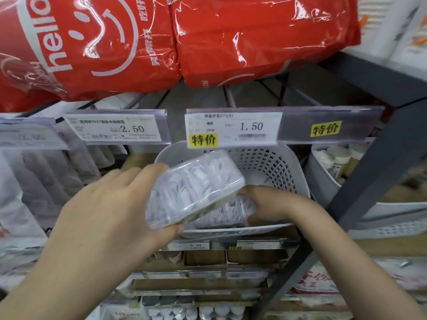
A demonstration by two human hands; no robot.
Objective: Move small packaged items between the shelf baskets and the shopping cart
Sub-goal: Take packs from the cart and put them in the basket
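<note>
Left hand [111, 211] grips a clear packet [194, 188] tilted above the white basket [265, 167] – its long axis slanting toward the right hand [268, 205], which grasps another packet [221, 213] inside.

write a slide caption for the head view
Left hand holds a clear box over the white basket; right hand grasps another inside.
</note>
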